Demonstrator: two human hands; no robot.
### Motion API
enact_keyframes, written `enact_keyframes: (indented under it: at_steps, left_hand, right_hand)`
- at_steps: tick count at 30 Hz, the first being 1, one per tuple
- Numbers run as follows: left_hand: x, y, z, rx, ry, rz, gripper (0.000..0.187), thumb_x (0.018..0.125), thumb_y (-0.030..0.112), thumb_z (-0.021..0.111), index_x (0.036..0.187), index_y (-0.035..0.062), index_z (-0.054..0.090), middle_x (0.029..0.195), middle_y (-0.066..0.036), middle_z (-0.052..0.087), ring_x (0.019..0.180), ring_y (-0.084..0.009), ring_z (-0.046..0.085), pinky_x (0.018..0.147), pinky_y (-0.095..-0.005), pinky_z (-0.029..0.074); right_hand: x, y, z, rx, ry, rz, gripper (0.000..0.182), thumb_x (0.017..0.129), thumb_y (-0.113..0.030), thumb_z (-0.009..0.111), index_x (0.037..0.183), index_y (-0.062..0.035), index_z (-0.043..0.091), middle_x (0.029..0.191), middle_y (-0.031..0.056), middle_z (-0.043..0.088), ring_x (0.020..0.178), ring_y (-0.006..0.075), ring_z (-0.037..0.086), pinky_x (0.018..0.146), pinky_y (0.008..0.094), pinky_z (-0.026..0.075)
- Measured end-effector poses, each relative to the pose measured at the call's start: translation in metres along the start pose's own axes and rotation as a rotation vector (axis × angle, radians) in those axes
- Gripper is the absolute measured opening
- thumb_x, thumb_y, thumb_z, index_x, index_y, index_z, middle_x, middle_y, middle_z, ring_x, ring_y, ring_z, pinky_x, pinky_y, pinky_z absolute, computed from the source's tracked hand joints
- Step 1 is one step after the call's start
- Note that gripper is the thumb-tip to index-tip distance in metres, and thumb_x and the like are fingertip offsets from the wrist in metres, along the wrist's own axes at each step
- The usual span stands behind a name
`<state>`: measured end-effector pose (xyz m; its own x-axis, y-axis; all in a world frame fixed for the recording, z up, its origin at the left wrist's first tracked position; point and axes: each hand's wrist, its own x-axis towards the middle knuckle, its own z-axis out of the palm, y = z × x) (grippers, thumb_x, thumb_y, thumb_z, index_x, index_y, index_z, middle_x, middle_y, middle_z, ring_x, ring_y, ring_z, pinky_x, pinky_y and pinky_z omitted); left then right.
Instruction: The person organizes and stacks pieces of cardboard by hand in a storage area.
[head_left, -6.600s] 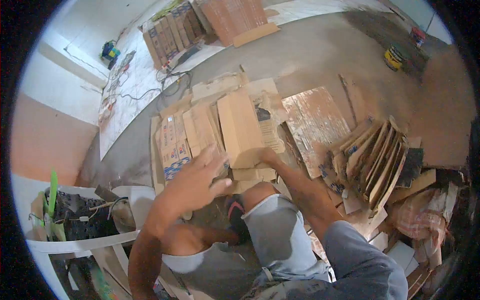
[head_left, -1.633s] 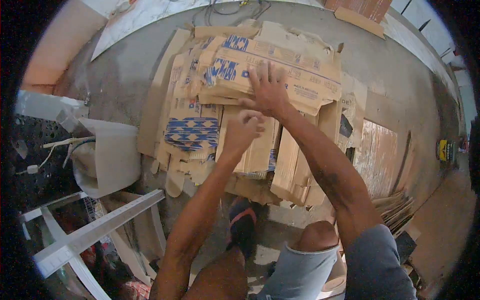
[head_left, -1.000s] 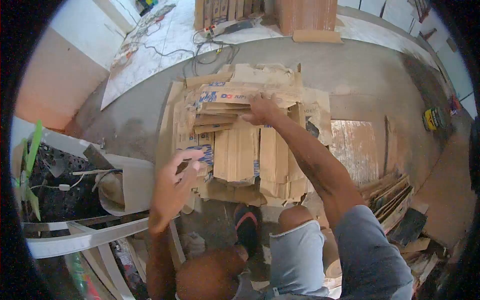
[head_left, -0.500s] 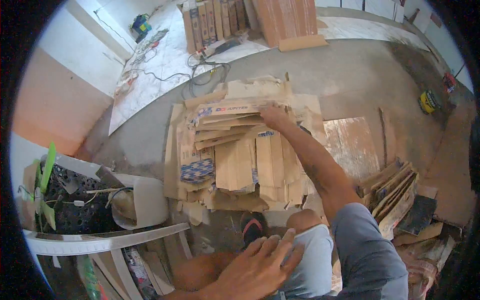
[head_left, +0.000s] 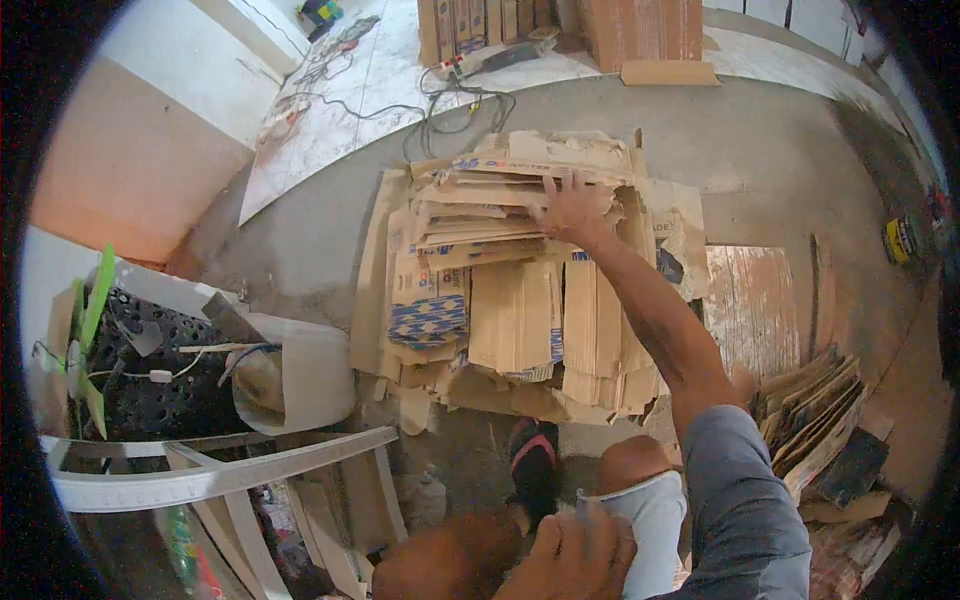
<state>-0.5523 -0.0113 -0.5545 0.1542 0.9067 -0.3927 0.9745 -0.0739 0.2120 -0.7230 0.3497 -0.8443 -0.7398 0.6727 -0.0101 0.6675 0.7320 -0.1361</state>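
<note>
A pile of flattened brown cardboard boxes (head_left: pixel 510 290), some printed in blue, lies on the grey floor in front of me. My right hand (head_left: pixel 572 210) reaches out over the far part of the pile and presses flat on the top sheets (head_left: pixel 480 195), fingers spread. My left hand (head_left: pixel 570 555) rests at the bottom of the view on my knee, against the hem of my grey shorts (head_left: pixel 650 520), fingers curled.
A white plastic chair (head_left: pixel 200 470) with a black perforated crate (head_left: pixel 150 370) stands at the left. More cardboard leans in a stack (head_left: pixel 815 430) at the right. A worn wooden board (head_left: pixel 760 310), cables (head_left: pixel 450 95) and a yellow can (head_left: pixel 900 240) lie beyond.
My left hand has dropped from mid-air onto my knee. My right hand stays pressed on the top of the cardboard pile. The view has shifted slightly.
</note>
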Motion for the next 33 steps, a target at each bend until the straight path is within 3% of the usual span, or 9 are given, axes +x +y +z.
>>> enact_keyframes:
  at_steps: [7,16,19,21,23,26,28,30,33]
  left_hand:
    - [-0.006,-0.007,0.0,0.095,-0.018,-0.011,0.043,0.091,0.022,0.048,0.126,-0.0038,0.052,0.124,-0.027,0.055,0.103,-0.0369,0.057,0.091,-0.0466,0.046]
    - [-0.006,-0.005,-0.004,0.138,0.002,-0.019,0.043,0.088,0.021,0.052,0.123,-0.0041,0.055,0.123,-0.026,0.056,0.102,-0.0355,0.058,0.091,-0.0446,0.045]
    - [-0.001,-0.004,-0.009,0.147,-0.09,-0.003,0.045,0.086,0.021,0.054,0.124,-0.0034,0.055,0.126,-0.026,0.055,0.106,-0.0349,0.057,0.094,-0.0447,0.044]
    - [0.005,-0.007,-0.006,0.115,-0.098,-0.022,0.045,0.085,0.02,0.057,0.124,-0.0022,0.054,0.124,-0.024,0.055,0.103,-0.0333,0.059,0.091,-0.0437,0.047]
    - [0.012,-0.009,0.004,0.05,-0.043,-0.065,0.045,0.085,0.019,0.063,0.124,-0.0005,0.052,0.119,-0.021,0.057,0.096,-0.0311,0.064,0.082,-0.0417,0.054]
    - [0.015,-0.022,-0.002,0.094,-0.091,0.054,0.045,0.087,0.02,0.058,0.124,-0.0032,0.049,0.114,-0.022,0.057,0.086,-0.0332,0.064,0.075,-0.0434,0.054]
    - [0.028,-0.018,-0.022,0.018,-0.247,-0.011,0.045,0.087,0.021,0.059,0.126,0.0,0.049,0.112,-0.02,0.056,0.091,-0.0352,0.063,0.077,-0.0451,0.053]
    - [0.028,-0.014,-0.021,-0.043,-0.076,-0.069,0.044,0.088,0.022,0.06,0.126,0.0035,0.05,0.11,-0.019,0.057,0.094,-0.0381,0.061,0.081,-0.0473,0.05]
    - [0.043,-0.01,-0.03,-0.074,-0.142,-0.141,0.043,0.088,0.022,0.061,0.127,0.0057,0.05,0.115,-0.018,0.057,0.097,-0.0395,0.06,0.084,-0.0473,0.049]
  right_hand:
    - [0.017,0.011,0.029,-0.023,-0.11,-0.008,0.086,0.089,-0.069,0.033,0.149,-0.0091,0.026,0.152,0.0249,0.025,0.141,0.0424,0.022,0.108,0.0692,0.014]
    - [0.022,0.018,-0.048,0.003,-0.114,-0.043,0.085,0.091,-0.07,0.029,0.145,-0.0052,0.034,0.147,0.0226,0.035,0.139,0.0406,0.027,0.106,0.071,0.014]
    - [0.016,0.033,-0.053,0.017,-0.023,-0.084,0.08,0.092,-0.066,0.031,0.139,-0.0025,0.041,0.141,0.0257,0.042,0.135,0.0407,0.034,0.102,0.0706,0.023]
    - [-0.001,0.045,-0.065,0.099,0.057,-0.128,0.072,0.094,-0.059,0.036,0.135,-0.0007,0.043,0.133,0.0278,0.047,0.126,0.0444,0.042,0.101,0.063,0.032]
    - [-0.037,0.061,-0.078,0.151,0.16,-0.182,0.063,0.094,-0.051,0.044,0.131,0.0007,0.045,0.126,0.0291,0.051,0.119,0.0464,0.048,0.1,0.0567,0.038]
    - [-0.122,0.098,-0.103,0.179,0.321,-0.262,0.053,0.092,-0.038,0.056,0.126,0.0015,0.049,0.123,0.0297,0.053,0.114,0.0468,0.051,0.099,0.0512,0.042]
    - [-0.191,0.136,-0.118,0.183,0.396,-0.261,0.049,0.089,-0.031,0.062,0.124,0.0008,0.052,0.124,0.0294,0.053,0.114,0.047,0.051,0.098,0.0498,0.042]
    - [-0.272,0.161,-0.147,0.262,0.392,-0.107,0.048,0.087,-0.028,0.065,0.124,0.0001,0.053,0.125,0.0286,0.052,0.115,0.0449,0.051,0.099,0.0478,0.043]
    - [-0.386,0.197,-0.165,0.298,0.36,0.261,0.048,0.086,-0.028,0.066,0.124,-0.0005,0.054,0.125,0.0272,0.053,0.117,0.0414,0.051,0.099,0.0452,0.043]
